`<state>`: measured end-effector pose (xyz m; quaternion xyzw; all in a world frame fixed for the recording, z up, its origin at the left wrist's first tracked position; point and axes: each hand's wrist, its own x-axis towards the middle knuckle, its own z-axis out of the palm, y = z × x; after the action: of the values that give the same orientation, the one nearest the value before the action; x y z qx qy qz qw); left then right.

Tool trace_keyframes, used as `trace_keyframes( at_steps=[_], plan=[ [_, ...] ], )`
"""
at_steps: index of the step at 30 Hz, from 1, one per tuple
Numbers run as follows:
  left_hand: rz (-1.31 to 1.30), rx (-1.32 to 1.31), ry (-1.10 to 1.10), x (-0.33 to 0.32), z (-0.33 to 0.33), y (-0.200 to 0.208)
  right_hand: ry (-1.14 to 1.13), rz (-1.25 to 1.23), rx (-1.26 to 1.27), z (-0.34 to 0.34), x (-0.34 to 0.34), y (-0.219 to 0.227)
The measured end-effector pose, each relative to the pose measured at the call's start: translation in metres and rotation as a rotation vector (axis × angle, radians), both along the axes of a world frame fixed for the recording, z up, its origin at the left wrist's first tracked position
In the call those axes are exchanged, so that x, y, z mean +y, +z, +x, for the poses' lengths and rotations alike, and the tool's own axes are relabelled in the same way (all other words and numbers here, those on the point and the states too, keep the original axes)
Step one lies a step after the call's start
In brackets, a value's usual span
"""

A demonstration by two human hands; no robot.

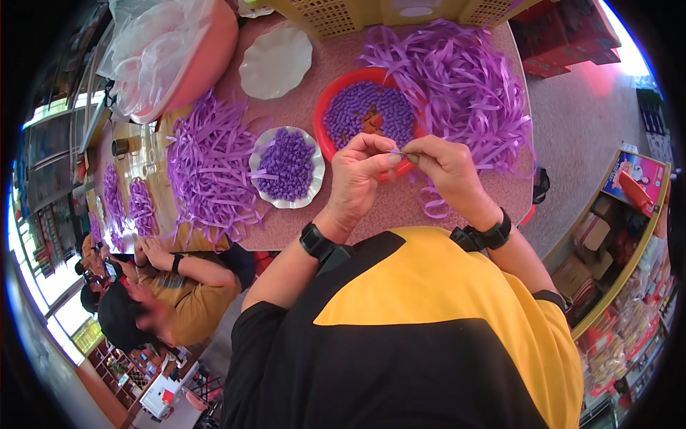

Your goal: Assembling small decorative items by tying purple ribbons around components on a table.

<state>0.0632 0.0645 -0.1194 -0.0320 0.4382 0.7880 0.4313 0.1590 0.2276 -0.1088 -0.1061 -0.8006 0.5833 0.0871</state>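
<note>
Both sets of fingertips are pinched together right now on one thin purple paper strip (399,153): my left hand (357,179) has thumb and forefinger squeezed on its near end, and my right hand (449,171) is closed on the other end, where there's a tiny dark bit between the fingers that I honestly can't make out. The two hands nearly touch, hovering just over the near rim of the red bowl (325,107), which is full of little rolled purple pieces. Just left of that sits a scalloped white plate (314,168) with more of the same rolls, and an empty white plate (275,63) further back. A big loose heap of purple strips (464,86) is piled on the right side of the pinkish table (307,107), another heap (207,168) on the left. At the far edge there's a yellow basket (336,16) and a pink tub with a clear plastic bag (153,50). Another person in a yellow shirt (189,300) sits at my left with arms on the table. Shelves of packaged goods (622,286) run along my right, and there are windows far left.
</note>
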Motion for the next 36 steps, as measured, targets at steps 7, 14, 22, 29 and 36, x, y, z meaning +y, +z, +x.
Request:
trace_keyframes(
  at_steps=[7,14,22,29,36],
  plan=[
    [-0.237,0.025,-0.104,-0.025,0.004,0.0,0.056,-0.08,-0.001,-0.004,-0.015,0.01],
    [-1.069,1.311,0.053,-0.133,-0.034,-0.057,-0.012,-0.027,-0.107,0.011,-0.012,-0.02],
    [-1.228,1.462,0.04,-0.139,-0.053,-0.08,0.098,-0.053,-0.143,0.0,-0.046,-0.025],
    [-1.222,1.483,-0.004,-0.145,-0.06,-0.088,0.123,-0.048,-0.159,-0.002,-0.058,-0.022],
    [-1.248,1.475,-0.015,-0.144,-0.062,-0.086,0.133,-0.05,-0.157,-0.008,-0.064,-0.021]
  ],
)
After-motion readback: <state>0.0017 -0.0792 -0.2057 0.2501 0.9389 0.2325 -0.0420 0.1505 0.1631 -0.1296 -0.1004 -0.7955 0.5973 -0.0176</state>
